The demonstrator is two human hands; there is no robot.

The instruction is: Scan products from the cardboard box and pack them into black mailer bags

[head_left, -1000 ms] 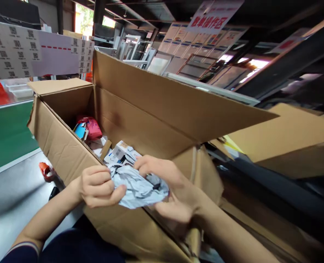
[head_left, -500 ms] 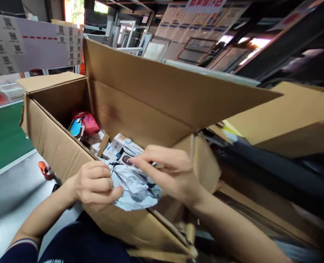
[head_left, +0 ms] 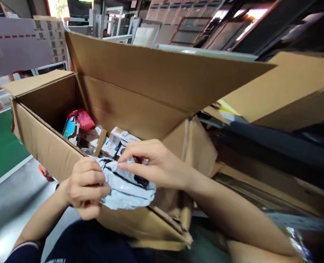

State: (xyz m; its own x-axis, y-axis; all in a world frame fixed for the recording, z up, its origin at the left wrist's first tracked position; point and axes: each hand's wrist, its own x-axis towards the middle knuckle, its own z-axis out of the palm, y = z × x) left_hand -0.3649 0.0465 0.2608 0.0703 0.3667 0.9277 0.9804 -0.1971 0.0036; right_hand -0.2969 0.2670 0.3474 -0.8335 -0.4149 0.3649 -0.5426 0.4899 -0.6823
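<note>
Left hand (head_left: 87, 186) clamped on a crumpled pale-blue plastic mailer (head_left: 129, 190) — right hand (head_left: 153, 164) pinching its top edge, just above an open cardboard box (head_left: 41, 146) of small cartons (head_left: 115, 140).

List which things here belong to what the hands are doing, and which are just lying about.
Being worked on: left hand, right hand, crumpled grey plastic mailer, open cardboard box, white cartons and pink packet inside it.
Just lying about: red item on the grey surface, cardboard pieces at right.
</note>
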